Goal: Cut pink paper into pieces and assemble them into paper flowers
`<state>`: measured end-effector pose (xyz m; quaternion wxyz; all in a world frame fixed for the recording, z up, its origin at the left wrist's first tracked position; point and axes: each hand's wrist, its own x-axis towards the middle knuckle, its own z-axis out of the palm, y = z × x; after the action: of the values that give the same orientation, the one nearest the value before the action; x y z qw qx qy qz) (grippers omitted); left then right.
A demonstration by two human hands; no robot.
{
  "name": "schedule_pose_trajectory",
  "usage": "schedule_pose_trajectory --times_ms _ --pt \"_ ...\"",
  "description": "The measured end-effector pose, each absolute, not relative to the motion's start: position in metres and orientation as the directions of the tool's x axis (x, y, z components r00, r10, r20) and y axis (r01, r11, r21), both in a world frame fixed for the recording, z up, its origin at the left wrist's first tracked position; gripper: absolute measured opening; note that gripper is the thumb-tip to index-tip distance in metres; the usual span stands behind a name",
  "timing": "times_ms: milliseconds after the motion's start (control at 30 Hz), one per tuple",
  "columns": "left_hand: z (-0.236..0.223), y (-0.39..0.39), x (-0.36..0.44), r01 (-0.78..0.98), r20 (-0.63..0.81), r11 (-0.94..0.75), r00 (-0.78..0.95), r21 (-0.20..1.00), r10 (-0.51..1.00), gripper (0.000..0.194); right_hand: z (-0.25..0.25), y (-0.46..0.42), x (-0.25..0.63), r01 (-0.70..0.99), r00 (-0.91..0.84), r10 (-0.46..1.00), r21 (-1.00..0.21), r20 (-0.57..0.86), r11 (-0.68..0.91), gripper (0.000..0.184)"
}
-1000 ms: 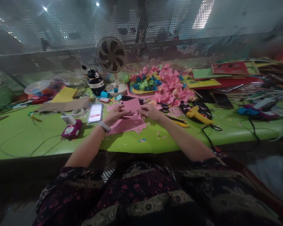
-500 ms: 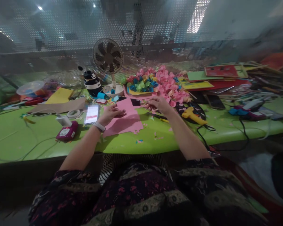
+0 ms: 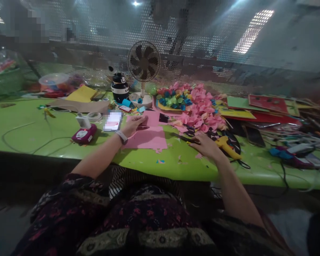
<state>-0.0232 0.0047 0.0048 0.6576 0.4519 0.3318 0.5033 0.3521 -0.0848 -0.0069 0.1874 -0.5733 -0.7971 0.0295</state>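
My left hand (image 3: 135, 124) pinches a folded piece of pink paper (image 3: 152, 117), held just over a larger pink sheet (image 3: 152, 138) that lies flat on the green table. My right hand (image 3: 204, 145) is at the handle end of dark scissors with yellow on them (image 3: 181, 137), its fingers curled down around them. The scissors lie on the table with the blades pointing left, and the fingers partly hide the handles. Just right of this hand sits a yellow glue gun (image 3: 228, 147). Small paper scraps (image 3: 160, 161) are scattered in front of the sheet.
Behind my hands is a heap of pink paper flowers (image 3: 202, 103), with blue and green ones (image 3: 174, 99). A fan (image 3: 144, 62), a black bottle (image 3: 120, 89), a phone (image 3: 112, 121) and a purple socket box (image 3: 84, 135) stand leftward. Coloured card (image 3: 268, 103) is piled at right.
My right hand has come down and nearer, from in front of the flowers onto the scissors. The left hand still holds the pink paper, now lower. The view has turned left.
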Motion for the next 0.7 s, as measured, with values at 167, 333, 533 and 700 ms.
schedule_pose_trajectory --times_ms 167,333,533,700 --pt "0.007 0.002 -0.024 -0.378 0.01 0.101 0.281 0.92 0.96 0.052 0.004 -0.082 0.327 0.84 -0.301 0.87 -0.323 0.39 0.436 0.033" --pt "0.012 -0.002 -0.024 -0.353 0.023 0.082 0.284 0.932 0.958 0.057 0.019 -0.078 0.298 0.819 -0.314 0.769 -0.251 0.557 0.517 0.03" --pt "0.012 -0.002 -0.024 -0.329 0.039 0.058 0.283 0.942 0.958 0.057 0.017 -0.072 0.287 0.823 -0.327 0.743 -0.21 0.584 0.528 0.024" --pt "0.01 -0.002 -0.023 -0.304 0.064 0.032 0.301 0.952 0.952 0.056 0.014 -0.072 0.286 0.829 -0.326 0.742 -0.201 0.585 0.522 0.023"
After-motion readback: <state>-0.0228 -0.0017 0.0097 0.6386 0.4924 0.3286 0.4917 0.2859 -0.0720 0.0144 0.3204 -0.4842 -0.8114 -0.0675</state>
